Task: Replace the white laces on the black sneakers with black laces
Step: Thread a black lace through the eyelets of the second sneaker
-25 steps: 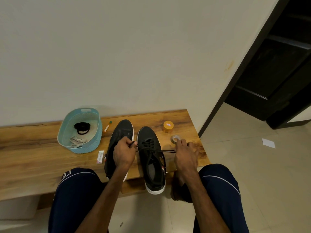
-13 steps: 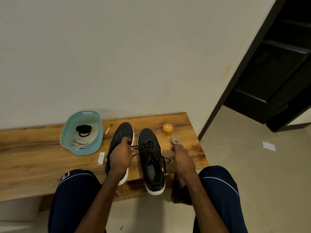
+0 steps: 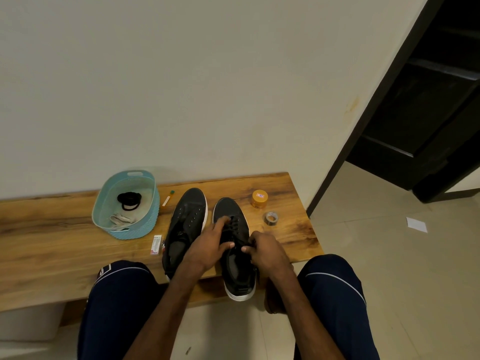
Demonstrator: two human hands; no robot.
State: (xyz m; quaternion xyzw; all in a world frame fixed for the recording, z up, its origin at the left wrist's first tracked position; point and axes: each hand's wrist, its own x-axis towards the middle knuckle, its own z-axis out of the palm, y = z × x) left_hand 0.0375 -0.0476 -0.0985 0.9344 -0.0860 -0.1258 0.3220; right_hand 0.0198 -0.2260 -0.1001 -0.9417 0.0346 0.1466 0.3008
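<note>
Two black sneakers with white soles stand side by side on the wooden bench [image 3: 52, 245]. The left sneaker [image 3: 188, 222] shows bare eyelets with no lace. The right sneaker [image 3: 237, 271] carries a black lace [image 3: 235, 224] through its eyelets. My left hand [image 3: 207, 249] lies over the right sneaker's tongue, forefinger stretched toward the upper eyelets and thumb pinching the lace. My right hand [image 3: 265, 252] pinches the lace at the sneaker's right side. A coiled black lace [image 3: 129, 200] and white laces [image 3: 120, 220] lie in the blue basket [image 3: 148, 219].
An orange jar [image 3: 259, 199] and a roll of grey tape [image 3: 271, 218] sit right of the shoes. A small white box [image 3: 156, 244] and a thin stick [image 3: 168, 198] lie left of them. My knees flank the bench's front edge. A dark doorway is at right.
Both hands had pulled the lace ends out sideways, left hand over the left sneaker. Now they have come together over the right sneaker, pinching the lace near its tongue.
</note>
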